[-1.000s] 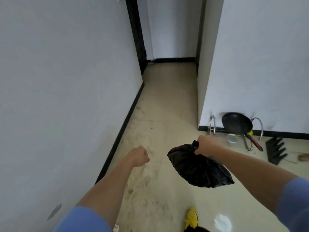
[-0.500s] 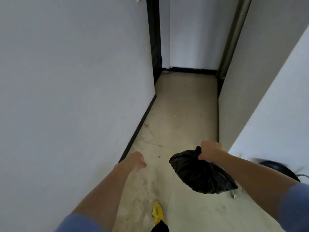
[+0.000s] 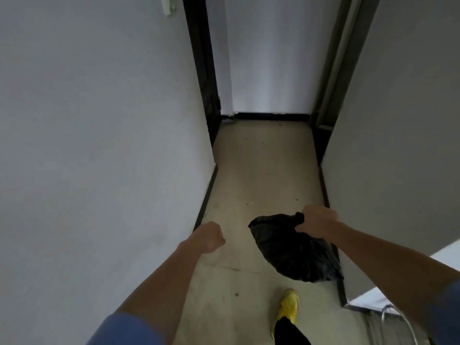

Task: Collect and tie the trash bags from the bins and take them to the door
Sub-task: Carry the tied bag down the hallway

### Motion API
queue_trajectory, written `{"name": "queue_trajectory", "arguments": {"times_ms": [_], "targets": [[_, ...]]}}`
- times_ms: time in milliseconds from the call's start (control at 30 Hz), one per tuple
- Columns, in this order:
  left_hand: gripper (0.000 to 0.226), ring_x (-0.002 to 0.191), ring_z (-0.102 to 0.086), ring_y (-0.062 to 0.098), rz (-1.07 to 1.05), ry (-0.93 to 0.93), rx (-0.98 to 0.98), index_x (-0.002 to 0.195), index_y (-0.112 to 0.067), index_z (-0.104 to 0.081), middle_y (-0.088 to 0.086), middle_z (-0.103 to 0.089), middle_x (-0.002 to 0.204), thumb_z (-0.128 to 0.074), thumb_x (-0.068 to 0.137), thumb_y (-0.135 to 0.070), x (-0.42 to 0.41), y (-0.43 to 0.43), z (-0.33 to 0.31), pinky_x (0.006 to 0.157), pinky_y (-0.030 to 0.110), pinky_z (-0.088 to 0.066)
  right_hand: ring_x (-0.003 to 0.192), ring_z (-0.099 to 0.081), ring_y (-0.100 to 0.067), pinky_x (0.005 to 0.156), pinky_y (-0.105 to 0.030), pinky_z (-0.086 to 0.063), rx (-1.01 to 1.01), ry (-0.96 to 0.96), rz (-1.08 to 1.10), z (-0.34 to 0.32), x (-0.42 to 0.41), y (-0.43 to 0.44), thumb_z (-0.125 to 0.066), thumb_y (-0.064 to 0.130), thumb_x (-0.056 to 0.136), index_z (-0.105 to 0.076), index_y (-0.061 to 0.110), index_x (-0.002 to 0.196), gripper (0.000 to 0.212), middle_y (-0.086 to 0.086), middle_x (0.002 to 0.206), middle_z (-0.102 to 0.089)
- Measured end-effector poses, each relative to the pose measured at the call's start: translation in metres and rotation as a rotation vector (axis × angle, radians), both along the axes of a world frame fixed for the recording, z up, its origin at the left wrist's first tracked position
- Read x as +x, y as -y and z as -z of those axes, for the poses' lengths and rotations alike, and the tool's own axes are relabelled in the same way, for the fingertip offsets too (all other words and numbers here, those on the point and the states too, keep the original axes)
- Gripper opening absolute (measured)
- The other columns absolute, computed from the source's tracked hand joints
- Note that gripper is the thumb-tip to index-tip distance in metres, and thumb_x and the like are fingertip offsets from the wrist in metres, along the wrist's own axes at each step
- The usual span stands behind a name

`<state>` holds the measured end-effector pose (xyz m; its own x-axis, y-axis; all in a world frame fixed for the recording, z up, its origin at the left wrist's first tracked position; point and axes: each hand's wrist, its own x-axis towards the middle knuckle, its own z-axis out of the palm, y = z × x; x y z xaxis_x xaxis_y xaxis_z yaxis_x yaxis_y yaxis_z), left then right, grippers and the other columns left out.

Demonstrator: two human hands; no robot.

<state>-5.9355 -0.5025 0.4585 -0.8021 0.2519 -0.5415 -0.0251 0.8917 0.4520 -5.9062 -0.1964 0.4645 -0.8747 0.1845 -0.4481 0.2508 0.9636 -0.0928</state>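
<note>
The trash bag [image 3: 296, 250] has its neck hidden inside the right hand [image 3: 317, 220], a dark trouser leg [image 3: 290, 332] covers the heel of the yellow shoe [image 3: 288, 306], and the picture's edge cuts off a blurred wire loop [image 3: 404, 318].

the trash bag [image 3: 296, 252] is thin black plastic, crinkled, with a dull sheen. the floor [image 3: 263, 170] is pale, hard and smooth, matt, marked with scuffs and dark specks. the walls [image 3: 99, 120] are smooth matt paint. the sleeve [image 3: 124, 329] is blue cloth. the yellow shoe [image 3: 288, 307] looks matt.
</note>
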Motion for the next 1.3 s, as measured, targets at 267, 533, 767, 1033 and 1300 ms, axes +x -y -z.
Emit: {"name": "queue_trajectory", "arguments": {"times_ms": [267, 533, 767, 1033, 1300], "targets": [[0.016, 0.101, -0.064, 0.024, -0.070, 0.070, -0.096, 0.092, -0.013, -0.065, 0.010, -0.066, 0.110, -0.061, 0.088, -0.027, -0.201, -0.046, 0.033, 0.091, 0.034, -0.054, 0.084, -0.061, -0.019, 0.076, -0.031, -0.051, -0.019, 0.156, -0.074, 0.039, -0.216, -0.036, -0.069, 0.039, 0.079, -0.060, 0.007, 0.117, 0.050, -0.003, 0.098, -0.064], [0.024, 0.106, -0.063, 0.020, -0.200, 0.091, -0.060, 0.106, -0.014, -0.067, 0.004, -0.068, 0.113, -0.060, 0.088, -0.028, -0.354, -0.063, 0.044, 0.094, 0.033, -0.050, 0.104, -0.061, -0.026, 0.086, -0.033, -0.051, 0.008, 0.237, -0.160, 0.038, -0.416, -0.047, -0.067, 0.043, 0.084, -0.051, 0.009, 0.128, 0.058, -0.009, 0.120, -0.060], [0.022, 0.108, -0.061, 0.021, -0.217, 0.168, -0.083, 0.105, -0.015, -0.067, 0.005, -0.067, 0.114, -0.059, 0.089, -0.027, -0.511, -0.049, 0.105, 0.094, 0.033, -0.049, 0.103, -0.061, -0.026, 0.078, -0.031, -0.049, 0.008, 0.288, -0.164, 0.085, -0.579, -0.043, -0.065, 0.047, 0.085, -0.049, 0.008, 0.130, 0.061, -0.008, 0.120, -0.059], [0.022, 0.107, -0.062, 0.020, -0.208, 0.239, -0.045, 0.106, -0.014, -0.065, 0.005, -0.067, 0.113, -0.058, 0.090, -0.026, -0.681, -0.059, 0.136, 0.094, 0.033, -0.050, 0.111, -0.059, -0.029, 0.094, -0.038, -0.050, -0.091, 0.353, -0.096, 0.117, -0.748, -0.020, -0.065, 0.050, 0.086, -0.048, 0.009, 0.134, 0.066, -0.010, 0.127, -0.058], [0.020, 0.105, -0.061, 0.019, -0.341, 0.313, -0.063, 0.103, -0.015, -0.065, 0.004, -0.066, 0.112, -0.056, 0.091, -0.027, -0.786, -0.065, 0.207, 0.092, 0.032, -0.051, 0.110, -0.062, -0.032, 0.091, -0.044, -0.050, -0.195, 0.403, -0.083, 0.207, -0.897, 0.011, -0.061, 0.042, 0.091, -0.054, 0.006, 0.131, 0.055, -0.014, 0.125, -0.062]]}}
